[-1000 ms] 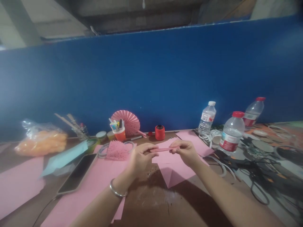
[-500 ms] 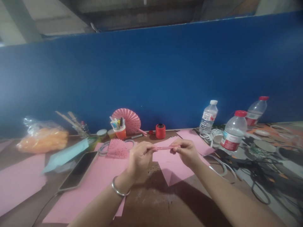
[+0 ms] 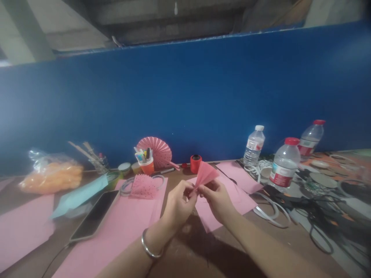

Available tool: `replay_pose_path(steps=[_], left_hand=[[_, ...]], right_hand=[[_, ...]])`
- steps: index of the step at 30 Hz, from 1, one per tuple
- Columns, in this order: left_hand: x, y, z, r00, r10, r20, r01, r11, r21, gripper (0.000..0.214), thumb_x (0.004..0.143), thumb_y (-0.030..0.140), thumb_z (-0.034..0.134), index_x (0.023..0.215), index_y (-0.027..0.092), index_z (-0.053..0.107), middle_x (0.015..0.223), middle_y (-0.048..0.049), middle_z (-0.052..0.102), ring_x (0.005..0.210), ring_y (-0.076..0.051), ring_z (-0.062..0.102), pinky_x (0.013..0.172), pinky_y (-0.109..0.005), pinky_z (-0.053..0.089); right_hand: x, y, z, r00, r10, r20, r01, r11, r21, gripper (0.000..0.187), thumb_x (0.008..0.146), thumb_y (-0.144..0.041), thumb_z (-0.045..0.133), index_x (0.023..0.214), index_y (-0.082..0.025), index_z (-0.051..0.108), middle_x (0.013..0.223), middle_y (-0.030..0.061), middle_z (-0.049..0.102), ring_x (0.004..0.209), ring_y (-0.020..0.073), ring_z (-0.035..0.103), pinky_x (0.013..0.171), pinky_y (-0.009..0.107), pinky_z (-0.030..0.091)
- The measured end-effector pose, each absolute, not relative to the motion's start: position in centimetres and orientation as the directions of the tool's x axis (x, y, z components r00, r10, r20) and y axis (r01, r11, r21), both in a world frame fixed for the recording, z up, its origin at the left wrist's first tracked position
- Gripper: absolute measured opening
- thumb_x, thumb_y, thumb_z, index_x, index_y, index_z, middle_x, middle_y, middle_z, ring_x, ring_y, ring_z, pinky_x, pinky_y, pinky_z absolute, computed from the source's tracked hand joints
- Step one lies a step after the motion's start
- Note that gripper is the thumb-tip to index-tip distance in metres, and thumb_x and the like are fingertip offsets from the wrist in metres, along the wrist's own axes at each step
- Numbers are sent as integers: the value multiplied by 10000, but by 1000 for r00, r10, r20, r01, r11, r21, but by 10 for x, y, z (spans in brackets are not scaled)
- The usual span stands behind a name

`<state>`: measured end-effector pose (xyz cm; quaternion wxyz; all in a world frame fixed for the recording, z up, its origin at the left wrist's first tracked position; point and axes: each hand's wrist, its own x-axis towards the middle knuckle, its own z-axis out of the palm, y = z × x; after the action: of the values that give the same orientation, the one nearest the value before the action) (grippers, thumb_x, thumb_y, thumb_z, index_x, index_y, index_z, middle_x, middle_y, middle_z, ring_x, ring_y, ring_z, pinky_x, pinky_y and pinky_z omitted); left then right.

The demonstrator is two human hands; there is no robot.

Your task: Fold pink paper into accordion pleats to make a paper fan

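Craft work spot, like small workshop. Brown table (image 3: 188, 255) covered with pink paper sheets (image 3: 124, 216). Round paper fan (image 3: 159, 151) stands by blue wall board (image 3: 185, 96). Cup of pens (image 3: 147, 164), red thread spool (image 3: 196, 163). Small folded paper fan (image 3: 205, 173) held above table. Water bottles (image 3: 283, 164), messy black cables (image 3: 319, 218) at side.

Dim, flat indoor light, slightly grainy and soft all over. The light seems to come from above and ahead: my forearms throw a dark, soft shadow on the brown table (image 3: 188, 247). My left hand (image 3: 179, 202) and right hand (image 3: 216, 199) are evenly lit. The pleated pink paper (image 3: 205, 173) they pinch has slightly smeared edges. The blue partition (image 3: 185, 96) has pale haze at both ends, and its top edge bows from wide-angle distortion. Sides blur: plastic bag (image 3: 49, 175), cables (image 3: 324, 216). Small highlights on the bottle (image 3: 282, 164).
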<state>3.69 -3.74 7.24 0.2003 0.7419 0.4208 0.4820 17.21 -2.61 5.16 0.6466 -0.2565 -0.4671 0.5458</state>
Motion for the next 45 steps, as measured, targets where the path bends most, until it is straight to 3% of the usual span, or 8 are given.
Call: replay_pose_path(steps=[4, 9, 17, 22, 26, 32, 38, 45], left_hand=[[42, -30, 65, 209, 918, 338, 270, -386, 882, 152, 758, 310, 554, 761, 161, 528, 721, -7, 589, 671, -125, 556, 604, -236, 445], [40, -16, 56, 154, 976, 154, 44, -163, 986, 293, 671, 327, 656, 865, 142, 536, 786, -43, 615, 713, -145, 582, 578, -230, 455], [41, -17, 57, 206, 978, -22, -362, 97, 927, 328, 663, 251, 687, 952, 160, 559, 915, -45, 607, 714, -92, 594, 648, -198, 473], [43, -19, 60, 250, 965, -84, -423, 187, 887, 258, 671, 239, 683, 878, 156, 553, 807, -25, 623, 663, -90, 607, 644, -196, 480], [44, -21, 61, 239, 965, -111, -416, 205, 886, 234, 665, 204, 678, 853, 155, 546, 752, -17, 623, 641, -96, 608, 626, -202, 485], [42, -19, 56, 247, 967, -56, -253, 121, 960, 203, 660, 248, 670, 795, 113, 600, 742, -47, 628, 652, -120, 601, 633, -237, 487], [40, -18, 54, 232, 971, -63, -105, 90, 990, 207, 607, 257, 705, 708, 89, 637, 642, -49, 627, 574, -121, 578, 580, -237, 467], [40, -18, 56, 300, 935, -186, -274, 272, 922, 216, 590, 194, 718, 757, 94, 625, 614, -13, 584, 522, -66, 530, 528, -174, 423]], right_hand=[[176, -21, 43, 7, 962, 274, -399, 254, -881, 142, 675, -265, 672, 758, -161, 621, 688, 7, 583, 577, 109, 479, 535, 243, 385], [179, -17, 38, 9, 967, 254, -373, 239, -897, 206, 656, -268, 679, 826, -167, 623, 766, 30, 619, 627, 130, 524, 534, 245, 393], [179, -18, 37, -50, 939, 341, -397, 295, -869, 260, 594, -223, 734, 811, -193, 593, 801, 17, 631, 742, 173, 576, 676, 309, 456], [183, -19, 36, -129, 901, 414, -109, 402, -909, 182, 635, -274, 707, 778, -194, 627, 779, 30, 621, 753, 194, 576, 670, 321, 463], [192, -19, 32, -169, 773, 611, 124, 632, -765, 97, 743, -280, 610, 807, -223, 655, 836, 44, 592, 795, 195, 566, 702, 324, 455], [200, -20, 25, -389, 498, 775, 380, 853, -358, 198, 825, -173, 490, 947, -214, 641, 853, 70, 628, 819, 201, 546, 721, 351, 443], [203, -22, 24, -462, 373, 805, 378, 904, -202, 259, 822, -110, 481, 1027, -218, 598, 887, 81, 639, 839, 195, 563, 720, 361, 468], [206, -19, 27, -495, 232, 837, 344, 937, -57, 254, 783, -75, 536, 1010, -174, 594, 853, 86, 652, 845, 193, 570, 713, 348, 501]])
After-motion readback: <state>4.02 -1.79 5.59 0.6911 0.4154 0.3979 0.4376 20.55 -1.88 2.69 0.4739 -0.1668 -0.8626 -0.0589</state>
